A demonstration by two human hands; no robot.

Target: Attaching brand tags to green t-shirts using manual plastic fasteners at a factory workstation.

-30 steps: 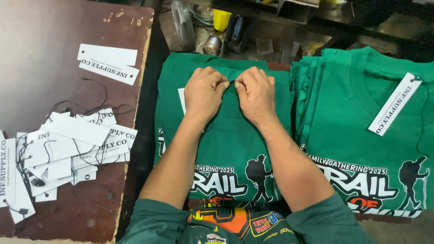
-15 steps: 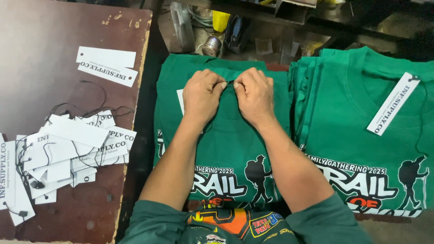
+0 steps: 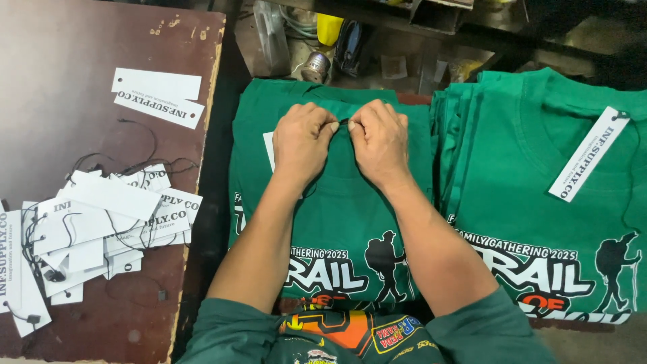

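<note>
A folded green t-shirt (image 3: 337, 222) with a white and black hiker print lies on a stack in front of me. My left hand (image 3: 303, 138) and my right hand (image 3: 379, 138) rest side by side at its collar. Between their pinched fingertips runs a thin black string (image 3: 342, 123). Under my left hand a white paper tag (image 3: 269, 149) peeks out. Whether the string passes through the collar label is hidden by my fingers.
A second stack of green shirts (image 3: 539, 202) with a white hang tag (image 3: 588, 154) lies to the right. On the brown table (image 3: 60, 87) at left sit a pile of white stringed tags (image 3: 101, 222) and two loose tags (image 3: 158, 98). Clutter lines the far shelf.
</note>
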